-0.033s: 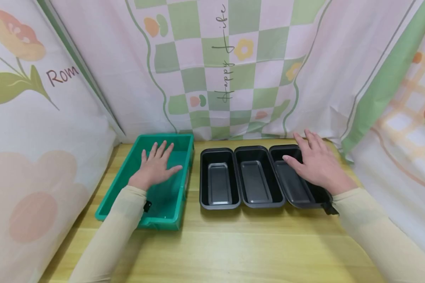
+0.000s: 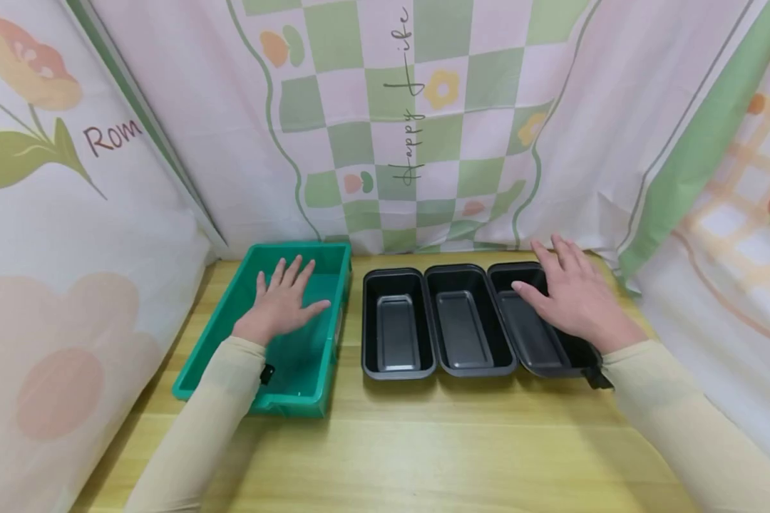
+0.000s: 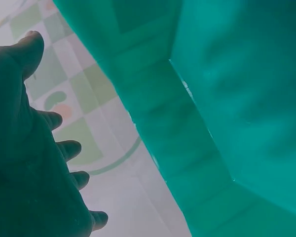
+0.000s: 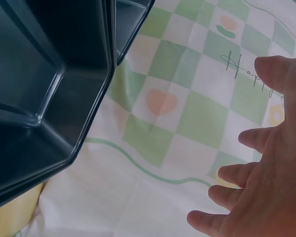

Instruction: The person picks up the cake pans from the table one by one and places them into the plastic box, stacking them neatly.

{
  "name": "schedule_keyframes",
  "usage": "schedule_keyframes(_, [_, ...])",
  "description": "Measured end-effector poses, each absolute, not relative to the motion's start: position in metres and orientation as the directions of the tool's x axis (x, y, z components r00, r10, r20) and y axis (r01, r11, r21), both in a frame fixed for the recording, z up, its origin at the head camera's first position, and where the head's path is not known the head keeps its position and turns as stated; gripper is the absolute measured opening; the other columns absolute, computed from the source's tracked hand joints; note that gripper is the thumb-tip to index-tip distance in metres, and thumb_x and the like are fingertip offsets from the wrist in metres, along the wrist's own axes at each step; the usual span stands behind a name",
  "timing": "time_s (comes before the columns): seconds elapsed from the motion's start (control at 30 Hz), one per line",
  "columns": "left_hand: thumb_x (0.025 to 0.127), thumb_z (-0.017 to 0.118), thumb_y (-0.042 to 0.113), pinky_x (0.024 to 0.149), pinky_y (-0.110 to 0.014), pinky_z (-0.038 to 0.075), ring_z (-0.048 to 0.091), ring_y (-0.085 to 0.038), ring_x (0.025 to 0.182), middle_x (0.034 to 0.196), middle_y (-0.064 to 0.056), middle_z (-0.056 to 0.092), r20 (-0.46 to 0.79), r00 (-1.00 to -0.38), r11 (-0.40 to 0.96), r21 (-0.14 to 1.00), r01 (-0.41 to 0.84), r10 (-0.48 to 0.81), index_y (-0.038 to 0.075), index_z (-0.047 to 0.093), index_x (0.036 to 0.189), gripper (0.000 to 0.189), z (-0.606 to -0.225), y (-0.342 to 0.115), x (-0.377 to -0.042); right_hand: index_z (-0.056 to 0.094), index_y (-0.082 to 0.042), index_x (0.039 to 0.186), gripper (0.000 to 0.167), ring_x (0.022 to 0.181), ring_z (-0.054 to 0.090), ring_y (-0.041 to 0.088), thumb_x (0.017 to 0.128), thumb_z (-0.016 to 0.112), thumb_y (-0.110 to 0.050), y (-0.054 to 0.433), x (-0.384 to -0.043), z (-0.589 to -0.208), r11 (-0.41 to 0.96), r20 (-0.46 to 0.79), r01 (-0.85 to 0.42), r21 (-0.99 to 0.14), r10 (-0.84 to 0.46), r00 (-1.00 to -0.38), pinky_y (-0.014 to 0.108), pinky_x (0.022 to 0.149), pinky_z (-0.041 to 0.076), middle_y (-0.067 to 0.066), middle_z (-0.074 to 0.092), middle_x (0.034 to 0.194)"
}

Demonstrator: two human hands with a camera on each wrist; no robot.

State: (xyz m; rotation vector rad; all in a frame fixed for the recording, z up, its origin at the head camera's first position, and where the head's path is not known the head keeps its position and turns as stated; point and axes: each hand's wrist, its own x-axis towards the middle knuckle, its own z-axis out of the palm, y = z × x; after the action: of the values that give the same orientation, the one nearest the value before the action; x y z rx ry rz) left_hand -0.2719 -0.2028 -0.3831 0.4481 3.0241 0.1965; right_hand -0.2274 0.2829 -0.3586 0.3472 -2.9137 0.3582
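In the head view, the left hand is held above the green tray, fingers spread, nothing gripped. The right hand, likewise spread and unloaded, is held over the rightmost black tin; the middle tin and left tin are set between the hands. In the left wrist view, printed cloth is seen between hand and tray. In the right wrist view, the fingertips are shown apart from the tins.
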Motion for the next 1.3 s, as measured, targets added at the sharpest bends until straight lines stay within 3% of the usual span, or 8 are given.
schedule_keyframes(0.53, [0.093, 0.035, 0.073, 0.108, -0.068, -0.006, -0.012, -0.039, 0.146, 0.163, -0.012, -0.005, -0.006, -0.948, 0.933, 0.184, 0.310, 0.317, 0.019, 0.000, 0.159, 0.092, -0.358, -0.229, -0.268, 0.019, -0.001, 0.155, 0.084, 0.139, 0.010, 0.055, 0.099, 0.045, -0.057, 0.301, -0.232, -0.356, 0.927, 0.240, -0.263, -0.268, -0.200, -0.950, 0.071, 0.103, 0.016, 0.033, 0.007, 0.156])
schedule_keyframes(0.73, [0.098, 0.042, 0.062, 0.110, -0.067, 0.001, -0.005, -0.045, 0.145, 0.161, -0.021, 0.002, 0.047, -0.944, 0.900, 0.291, 0.325, 0.326, 0.012, 0.007, 0.159, 0.087, -0.338, -0.261, -0.256, 0.017, -0.001, 0.155, 0.081, 0.137, 0.008, 0.060, 0.099, 0.048, -0.052, 0.326, -0.233, -0.357, 0.899, 0.241, -0.233, -0.371, -0.149, -0.959, 0.075, 0.101, 0.012, 0.034, 0.005, 0.156])
schedule_keyframes(0.93, [0.101, 0.048, 0.048, 0.110, -0.066, 0.011, 0.006, -0.047, 0.144, 0.159, -0.025, 0.010, 0.058, -0.953, 0.849, 0.441, 0.291, 0.297, 0.006, 0.009, 0.158, 0.080, -0.331, -0.299, -0.237, 0.019, 0.006, 0.152, 0.078, 0.136, 0.009, 0.060, 0.101, 0.050, -0.044, 0.356, -0.236, -0.366, 0.860, 0.239, -0.237, -0.452, -0.139, -0.961, 0.070, 0.107, 0.005, 0.039, 0.011, 0.152])
schedule_keyframes(1.1, [0.103, 0.047, 0.046, 0.108, -0.068, 0.013, 0.007, -0.049, 0.143, 0.159, -0.027, 0.006, -0.020, -0.967, 0.799, 0.567, 0.199, 0.255, 0.005, 0.003, 0.158, 0.081, -0.334, -0.331, -0.220, 0.020, 0.006, 0.152, 0.075, 0.133, 0.018, 0.060, 0.102, 0.051, -0.041, 0.378, -0.234, -0.377, 0.819, 0.194, -0.212, -0.533, -0.125, -0.973, 0.071, 0.104, 0.014, 0.040, 0.021, 0.148])
schedule_keyframes(1.3, [0.103, 0.045, 0.047, 0.105, -0.070, 0.016, 0.010, -0.053, 0.141, 0.158, -0.028, 0.008, -0.073, -0.976, 0.798, 0.590, 0.122, 0.204, 0.003, 0.003, 0.157, 0.081, -0.354, -0.359, -0.207, 0.010, 0.008, 0.152, 0.079, 0.126, 0.025, 0.063, 0.103, 0.047, -0.041, 0.400, -0.228, -0.397, 0.749, 0.057, -0.108, -0.654, -0.094, -0.994, 0.072, 0.098, 0.024, 0.041, 0.018, 0.148])
